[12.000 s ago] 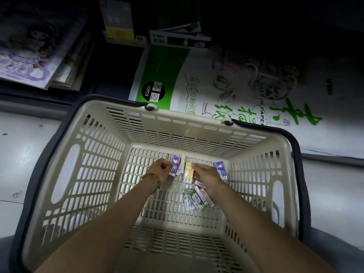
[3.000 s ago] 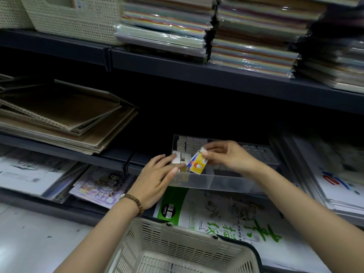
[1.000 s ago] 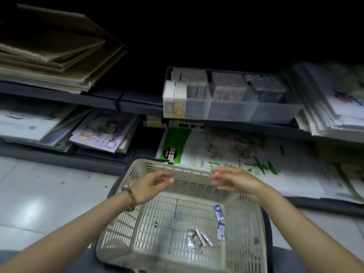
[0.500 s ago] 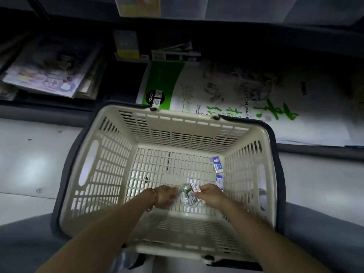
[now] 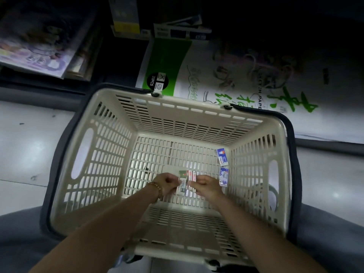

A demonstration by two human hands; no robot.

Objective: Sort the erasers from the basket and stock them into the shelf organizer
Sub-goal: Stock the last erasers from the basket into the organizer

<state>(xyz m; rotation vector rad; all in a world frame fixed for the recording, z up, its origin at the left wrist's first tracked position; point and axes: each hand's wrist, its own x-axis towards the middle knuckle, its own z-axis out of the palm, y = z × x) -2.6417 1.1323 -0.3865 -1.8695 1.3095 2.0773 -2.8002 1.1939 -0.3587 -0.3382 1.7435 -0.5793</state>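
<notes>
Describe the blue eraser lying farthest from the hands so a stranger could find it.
Look in the cream basket, along its right wall. Two blue erasers lie there. Yours is the far eraser, in the corner, beyond the near eraser beside the right hand.

My one camera rides on my head, looking steeply down into the basket (image 5: 177, 100). My left hand (image 5: 167, 183) and right hand (image 5: 206, 187) sit near mid-frame, close enough to tell the colours of the erasers (image 5: 186, 181) they pinch. The wide lens takes in floor (image 5: 23, 146) at both sides and the shelf (image 5: 39, 92) along the top.
</notes>
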